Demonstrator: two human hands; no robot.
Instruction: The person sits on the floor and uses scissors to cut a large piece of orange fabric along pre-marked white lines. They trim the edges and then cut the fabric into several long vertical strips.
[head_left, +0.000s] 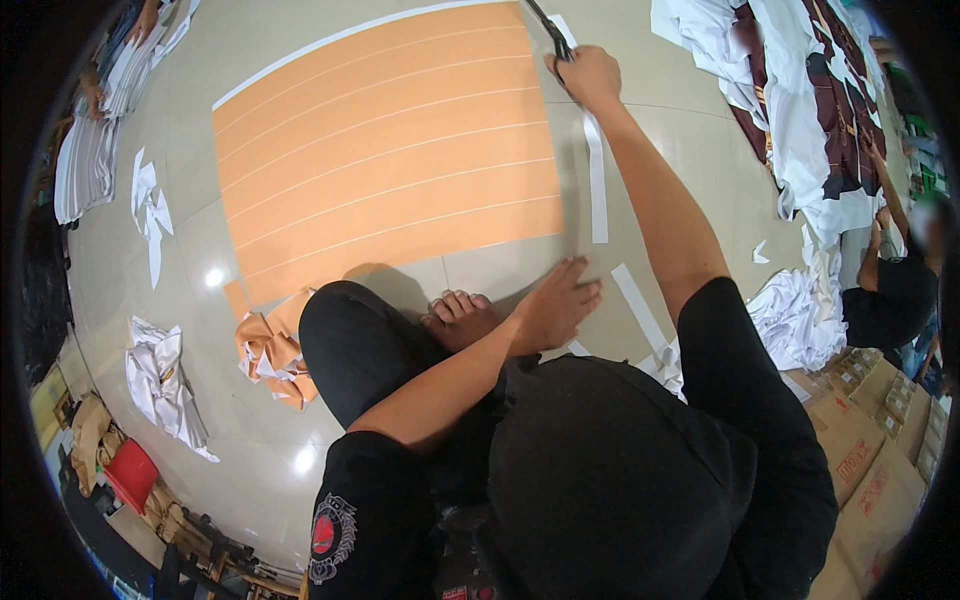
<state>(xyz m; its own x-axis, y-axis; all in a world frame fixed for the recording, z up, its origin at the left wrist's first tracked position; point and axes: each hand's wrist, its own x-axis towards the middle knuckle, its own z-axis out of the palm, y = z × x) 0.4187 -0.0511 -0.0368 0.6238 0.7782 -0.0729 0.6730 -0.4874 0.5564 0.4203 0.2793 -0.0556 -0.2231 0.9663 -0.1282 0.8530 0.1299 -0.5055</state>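
Observation:
A large orange sheet with thin white lines across it lies flat on the tiled floor ahead of me. Its far edge has a white border. Beyond the sheet's right side, my right hand is closed around the black handles of scissors, whose blades point away toward the far edge. My left hand is held low near my bare foot, with its fingers stretched out and nothing in them. To the right of the sheet lie narrow white strips, one of them below my right forearm.
A crumpled orange and white heap lies by my left knee. White scraps are on the floor at left. Piled white and maroon cloth, cardboard boxes and another person are at right. Stacked sheets stand far left, near another person's hands.

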